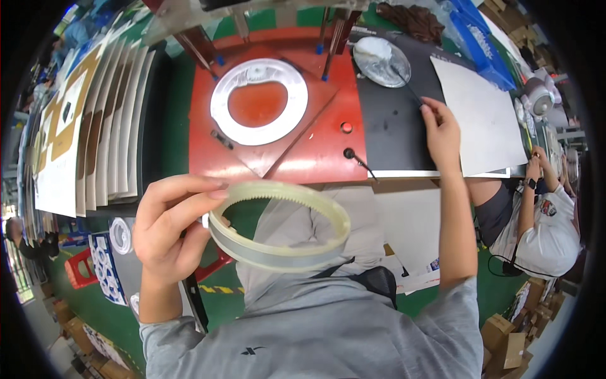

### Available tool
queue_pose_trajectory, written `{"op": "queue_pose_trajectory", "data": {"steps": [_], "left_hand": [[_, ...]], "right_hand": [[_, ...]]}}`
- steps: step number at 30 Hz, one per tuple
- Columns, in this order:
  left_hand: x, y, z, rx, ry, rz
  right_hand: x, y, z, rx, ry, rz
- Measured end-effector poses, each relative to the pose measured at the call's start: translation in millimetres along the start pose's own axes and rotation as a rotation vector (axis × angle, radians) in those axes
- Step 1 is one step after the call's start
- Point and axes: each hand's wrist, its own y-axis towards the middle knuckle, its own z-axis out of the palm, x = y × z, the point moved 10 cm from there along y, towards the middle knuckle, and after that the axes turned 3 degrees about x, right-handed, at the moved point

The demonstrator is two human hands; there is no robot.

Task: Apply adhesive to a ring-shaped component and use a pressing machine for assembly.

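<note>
Nearer than the red board [322, 158], the left hand [167, 230] pinches the ring [271, 254] over the lap [369, 234]. Well apart, near the dish [379, 72], the right hand [445, 134] grips a stick [411, 91]. Apparent step: loading the stick; the next move likely calls for a steady ring.

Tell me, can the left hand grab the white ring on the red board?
Probably not as things stand: the left hand is holding the pale toothed ring. The way itself seems free, though: the near side of the white ring looks uncovered.
</note>
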Motion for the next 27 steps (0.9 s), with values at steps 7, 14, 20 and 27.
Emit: {"op": "queue_pose_trajectory", "data": {"steps": [7, 14, 20, 27], "left_hand": [[26, -5, -22, -0.049, 0.048, -0.256], [75, -5, 5, -0.277, -0.411, -0.584], [101, 15, 30, -0.454, -0.528, -0.565], [119, 23, 35, -0.533, -0.321, -0.646]], "right_hand": [[58, -15, -10, -0.164, -0.174, -0.236], [225, -56, -10, -0.096, 0.192, -0.531], [316, -84, 70, 0.249, 0.154, -0.795], [318, -57, 100, 0.258, -0.014, -0.740]]}}
